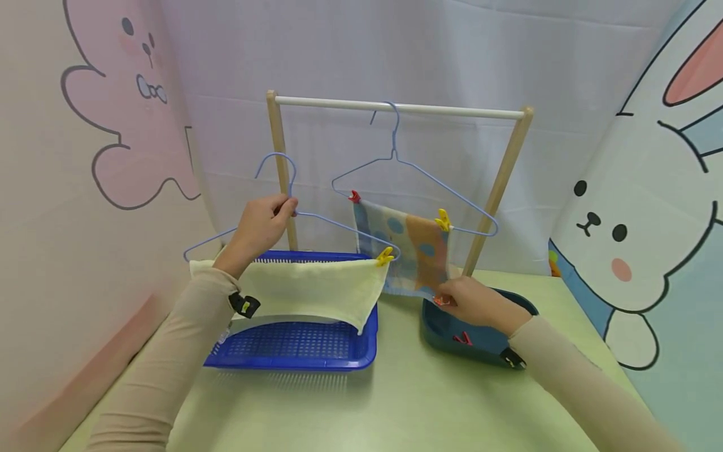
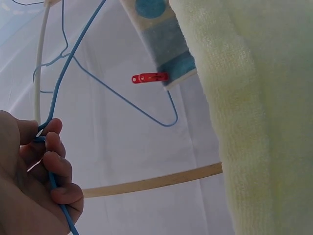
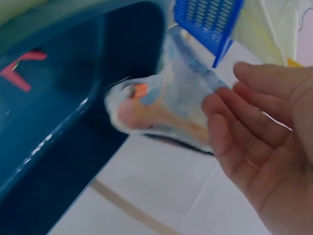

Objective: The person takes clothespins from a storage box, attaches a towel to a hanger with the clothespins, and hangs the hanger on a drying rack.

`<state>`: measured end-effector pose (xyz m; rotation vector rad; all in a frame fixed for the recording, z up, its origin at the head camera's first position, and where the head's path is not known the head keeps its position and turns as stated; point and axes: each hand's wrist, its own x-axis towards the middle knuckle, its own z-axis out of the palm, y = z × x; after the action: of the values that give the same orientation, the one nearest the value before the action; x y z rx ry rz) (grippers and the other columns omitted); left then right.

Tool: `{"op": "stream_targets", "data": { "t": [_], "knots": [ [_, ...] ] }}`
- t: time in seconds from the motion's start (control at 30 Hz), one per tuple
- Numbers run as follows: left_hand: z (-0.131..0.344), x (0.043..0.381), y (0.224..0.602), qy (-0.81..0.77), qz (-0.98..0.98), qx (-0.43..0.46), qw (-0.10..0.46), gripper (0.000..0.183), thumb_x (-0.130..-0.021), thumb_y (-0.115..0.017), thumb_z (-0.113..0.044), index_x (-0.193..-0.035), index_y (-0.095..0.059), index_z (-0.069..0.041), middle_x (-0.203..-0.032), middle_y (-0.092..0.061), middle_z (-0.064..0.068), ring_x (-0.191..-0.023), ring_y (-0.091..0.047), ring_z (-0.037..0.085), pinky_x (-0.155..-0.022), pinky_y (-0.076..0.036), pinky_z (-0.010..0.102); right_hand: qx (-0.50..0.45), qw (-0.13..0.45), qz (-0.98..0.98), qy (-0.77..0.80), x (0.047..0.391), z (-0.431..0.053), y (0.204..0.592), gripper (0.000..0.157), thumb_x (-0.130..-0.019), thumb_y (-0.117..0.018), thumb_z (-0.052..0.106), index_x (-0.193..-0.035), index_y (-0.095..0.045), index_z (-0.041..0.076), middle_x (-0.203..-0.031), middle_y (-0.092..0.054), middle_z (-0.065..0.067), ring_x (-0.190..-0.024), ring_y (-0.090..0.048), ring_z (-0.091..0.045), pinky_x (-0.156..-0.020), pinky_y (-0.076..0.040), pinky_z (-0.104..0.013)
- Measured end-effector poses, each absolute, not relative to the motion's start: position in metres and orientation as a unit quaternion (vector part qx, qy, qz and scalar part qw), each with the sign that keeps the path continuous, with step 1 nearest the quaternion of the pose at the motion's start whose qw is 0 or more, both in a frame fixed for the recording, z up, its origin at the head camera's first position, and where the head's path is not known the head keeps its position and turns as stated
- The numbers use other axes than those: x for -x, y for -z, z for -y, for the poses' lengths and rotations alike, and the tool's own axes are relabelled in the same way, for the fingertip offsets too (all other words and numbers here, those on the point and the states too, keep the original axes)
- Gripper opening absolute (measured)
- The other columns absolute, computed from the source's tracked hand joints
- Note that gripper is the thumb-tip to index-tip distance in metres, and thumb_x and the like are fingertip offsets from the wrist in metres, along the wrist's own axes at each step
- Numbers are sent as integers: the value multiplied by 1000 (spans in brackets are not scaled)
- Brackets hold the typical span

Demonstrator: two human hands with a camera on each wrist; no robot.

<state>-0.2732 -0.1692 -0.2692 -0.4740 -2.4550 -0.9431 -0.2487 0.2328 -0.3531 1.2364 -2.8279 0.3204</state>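
Blue hanger (image 2: 60,81) gripped in left fingers (image 2: 57,166); right fingers (image 3: 244,115) loosely bent near patterned cloth (image 1: 402,251).

Left hand (image 1: 257,229) grips blue hanger (image 1: 333,221) bearing cream cloth (image 1: 305,289)

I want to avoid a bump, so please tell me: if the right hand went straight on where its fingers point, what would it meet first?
Most likely the patterned cloth, directly ahead of the right hand; depth is unclear, so they may already touch.
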Motion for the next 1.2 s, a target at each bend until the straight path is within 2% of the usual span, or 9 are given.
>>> {"op": "stream_targets", "data": {
  "t": [0.2, 0.37, 0.6, 0.8, 1.03, 1.2],
  "knots": [
    [170, 272, 267, 348, 898, 164, 213, 37, -102, -42, -29, -89, -64, -3, -69, -53, 9, -60, -38, 22, -56, -32, 34, -392, -57, 913, -98, 253, -250, 364, 7, -87, -65, 4, -92, -67, 9, -75, -59, 7, -61, -51, -4, -59, -47, -27],
    [169, 272, 263, 354, 897, 160, 210, 37, -102, -42, -30, -91, -64, -2, -67, -49, 9, -59, -36, 22, -54, -31, 33, -382, -84, 916, -83, 260, -264, 375, 7, -88, -64, 5, -87, -67, 11, -74, -59, 9, -64, -54, -4, -60, -48, -28],
    [170, 275, 261, 353, 895, 158, 222, 39, -102, -42, -31, -92, -66, -2, -65, -48, 8, -56, -35, 19, -51, -29, 31, -344, -135, 926, -75, 267, -272, 383, 9, -89, -62, 4, -90, -70, 7, -79, -62, 5, -70, -59, -10, -63, -49, -30],
    [171, 274, 263, 360, 892, 161, 220, 37, -102, -43, -29, -92, -65, -1, -69, -54, 9, -57, -36, 19, -51, -30, 31, -314, -185, 929, -69, 269, -276, 393, 13, -91, -59, 4, -86, -69, 10, -75, -60, 7, -66, -57, -9, -61, -48, -30],
    [170, 276, 265, 356, 898, 153, 210, 38, -102, -42, -31, -93, -65, -2, -74, -58, 13, -60, -37, 21, -54, -31, 32, -282, -241, 927, -61, 267, -279, 401, 23, -93, -51, -1, -88, -68, 13, -81, -61, 4, -70, -55, -11, -66, -48, -34],
    [169, 277, 265, 353, 900, 153, 205, 37, -102, -43, -30, -93, -66, -2, -76, -60, 12, -60, -38, 21, -54, -31, 33, -270, -258, 926, -58, 266, -278, 404, 28, -94, -45, -2, -92, -68, 14, -88, -62, 3, -75, -57, -13, -71, -50, -37]
  ]
}}
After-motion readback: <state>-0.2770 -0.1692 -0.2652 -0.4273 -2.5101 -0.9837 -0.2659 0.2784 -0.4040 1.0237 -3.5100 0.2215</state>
